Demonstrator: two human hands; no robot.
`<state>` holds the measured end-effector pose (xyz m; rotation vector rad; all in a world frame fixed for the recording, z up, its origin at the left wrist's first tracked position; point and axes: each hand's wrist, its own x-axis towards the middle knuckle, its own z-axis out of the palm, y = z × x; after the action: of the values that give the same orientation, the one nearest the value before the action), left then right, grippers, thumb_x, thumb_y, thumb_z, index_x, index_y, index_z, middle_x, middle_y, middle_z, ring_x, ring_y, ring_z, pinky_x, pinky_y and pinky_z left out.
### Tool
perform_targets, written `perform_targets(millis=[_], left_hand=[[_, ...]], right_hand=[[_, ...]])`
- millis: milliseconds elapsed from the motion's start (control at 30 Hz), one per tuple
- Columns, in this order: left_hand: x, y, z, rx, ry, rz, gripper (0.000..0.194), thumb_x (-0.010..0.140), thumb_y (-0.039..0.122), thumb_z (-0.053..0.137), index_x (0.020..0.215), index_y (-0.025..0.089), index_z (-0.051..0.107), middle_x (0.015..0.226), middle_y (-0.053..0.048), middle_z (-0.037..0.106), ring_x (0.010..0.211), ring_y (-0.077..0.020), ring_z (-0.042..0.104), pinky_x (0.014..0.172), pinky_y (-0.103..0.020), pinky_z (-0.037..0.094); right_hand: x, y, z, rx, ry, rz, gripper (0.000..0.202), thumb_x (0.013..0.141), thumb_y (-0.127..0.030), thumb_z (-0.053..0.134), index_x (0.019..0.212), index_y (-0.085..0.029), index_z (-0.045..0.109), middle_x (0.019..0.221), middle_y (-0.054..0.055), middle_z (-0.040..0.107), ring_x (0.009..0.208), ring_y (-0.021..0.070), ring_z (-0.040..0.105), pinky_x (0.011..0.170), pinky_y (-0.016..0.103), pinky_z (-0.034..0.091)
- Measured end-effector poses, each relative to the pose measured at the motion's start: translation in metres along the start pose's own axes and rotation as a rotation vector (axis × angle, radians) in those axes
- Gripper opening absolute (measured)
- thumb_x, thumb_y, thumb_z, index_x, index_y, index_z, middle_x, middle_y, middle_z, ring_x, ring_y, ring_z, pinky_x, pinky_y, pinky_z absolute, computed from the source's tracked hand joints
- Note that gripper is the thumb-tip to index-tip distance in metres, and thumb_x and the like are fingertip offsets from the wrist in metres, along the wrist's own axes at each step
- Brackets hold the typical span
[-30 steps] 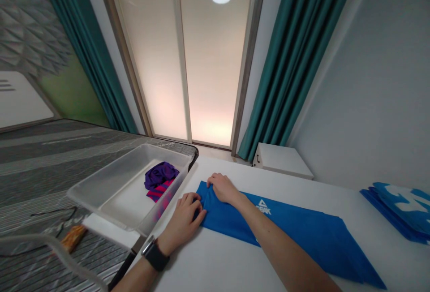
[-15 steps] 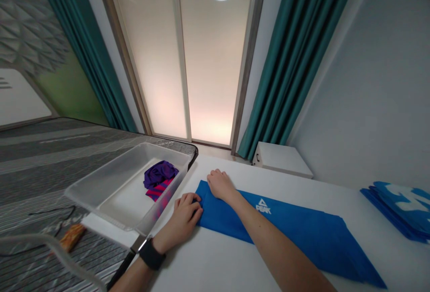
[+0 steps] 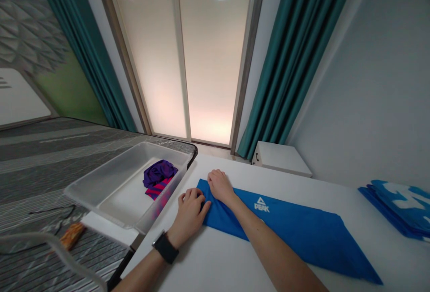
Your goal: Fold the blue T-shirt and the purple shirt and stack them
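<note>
A blue garment [image 3: 295,225] with a white PEAK logo lies folded into a long strip on the white table [image 3: 215,260]. My left hand [image 3: 191,209], with a black watch on its wrist, has its fingers curled on the near left end of the cloth, which creases there. Beyond it, my right hand [image 3: 219,184] grips the far edge near the same end, its fingers bent over the fabric. My right forearm crosses above the garment and hides part of it. The fingertips of both hands are partly hidden.
Left of the table edge stands a clear plastic bin [image 3: 110,171] holding a purple cloth [image 3: 159,173] and a red-and-purple striped cloth [image 3: 157,188]. Folded blue-and-white fabric [image 3: 399,207] lies at the right. A white cabinet [image 3: 282,157] stands behind the table.
My left hand has shifted a little to the right and farther onto the garment's end, and the cloth has bunched slightly there. My right hand has stayed nearly in place.
</note>
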<state>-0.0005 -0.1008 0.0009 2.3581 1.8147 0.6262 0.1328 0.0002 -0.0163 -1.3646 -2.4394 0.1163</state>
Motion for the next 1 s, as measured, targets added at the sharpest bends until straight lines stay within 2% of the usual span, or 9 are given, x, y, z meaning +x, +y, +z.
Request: perform_targets(millis=[200, 367, 500, 633, 733, 867, 1000], left_hand=[[-0.008, -0.005, 0.001, 0.02, 0.0, 0.019, 0.037, 0.099, 0.029, 0.037, 0.08, 0.02, 0.067, 0.106, -0.007, 0.061, 0.106, -0.0254, 0.05, 0.094, -0.05, 0.034], [-0.012, -0.01, -0.003, 0.053, 0.049, 0.032, 0.032, 0.098, 0.03, 0.04, 0.082, 0.021, 0.067, 0.105, -0.007, 0.061, 0.104, -0.0255, 0.05, 0.094, -0.049, 0.035], [-0.012, -0.015, -0.004, 0.011, 0.027, 0.003, 0.03, 0.096, 0.031, 0.044, 0.081, 0.021, 0.067, 0.105, -0.007, 0.061, 0.105, -0.0267, 0.051, 0.089, -0.047, 0.038], [-0.012, -0.015, -0.005, -0.031, -0.001, -0.012, 0.038, 0.099, 0.034, 0.036, 0.081, 0.021, 0.067, 0.105, -0.007, 0.061, 0.104, -0.0261, 0.051, 0.089, -0.047, 0.039], [-0.013, -0.015, -0.005, -0.03, 0.007, 0.01, 0.036, 0.097, 0.038, 0.041, 0.078, 0.021, 0.066, 0.105, -0.007, 0.061, 0.103, -0.0261, 0.05, 0.09, -0.048, 0.038], [-0.013, -0.015, -0.005, -0.007, 0.016, 0.03, 0.029, 0.095, 0.034, 0.044, 0.076, 0.021, 0.062, 0.105, -0.007, 0.061, 0.103, -0.0264, 0.051, 0.088, -0.047, 0.039], [-0.012, -0.014, -0.009, 0.031, 0.035, 0.034, 0.019, 0.093, 0.028, 0.044, 0.084, 0.021, 0.058, 0.096, -0.006, 0.064, 0.096, -0.0257, 0.056, 0.087, -0.047, 0.042]], right_hand=[[0.0, 0.0, 0.002, -0.004, 0.001, -0.009, 0.021, 0.097, -0.018, 0.041, 0.095, -0.018, 0.062, 0.104, 0.007, 0.062, 0.103, 0.0215, 0.049, 0.087, 0.033, 0.035], [0.0, 0.0, 0.001, -0.009, -0.008, 0.0, 0.021, 0.097, -0.019, 0.041, 0.096, -0.018, 0.062, 0.104, 0.008, 0.062, 0.104, 0.0218, 0.048, 0.087, 0.034, 0.036], [0.001, 0.0, 0.0, -0.007, -0.025, 0.01, 0.02, 0.096, -0.018, 0.042, 0.095, -0.019, 0.062, 0.104, 0.007, 0.062, 0.105, 0.0216, 0.048, 0.087, 0.034, 0.036], [0.002, -0.001, 0.0, -0.009, -0.036, 0.02, 0.022, 0.096, -0.017, 0.04, 0.096, -0.018, 0.063, 0.106, 0.009, 0.062, 0.106, 0.0227, 0.048, 0.088, 0.035, 0.036], [0.004, -0.003, -0.002, -0.01, -0.041, 0.021, 0.025, 0.096, -0.016, 0.038, 0.097, -0.018, 0.063, 0.108, 0.011, 0.062, 0.107, 0.0239, 0.049, 0.087, 0.036, 0.037], [-0.002, -0.007, -0.014, -0.002, -0.028, 0.037, 0.026, 0.092, -0.01, 0.04, 0.106, -0.017, 0.061, 0.111, 0.011, 0.062, 0.105, 0.0226, 0.051, 0.089, 0.035, 0.039], [-0.029, -0.01, -0.029, 0.014, 0.028, 0.037, 0.033, 0.093, -0.015, 0.04, 0.122, -0.015, 0.056, 0.12, 0.013, 0.06, 0.113, 0.0238, 0.051, 0.099, 0.037, 0.037]])
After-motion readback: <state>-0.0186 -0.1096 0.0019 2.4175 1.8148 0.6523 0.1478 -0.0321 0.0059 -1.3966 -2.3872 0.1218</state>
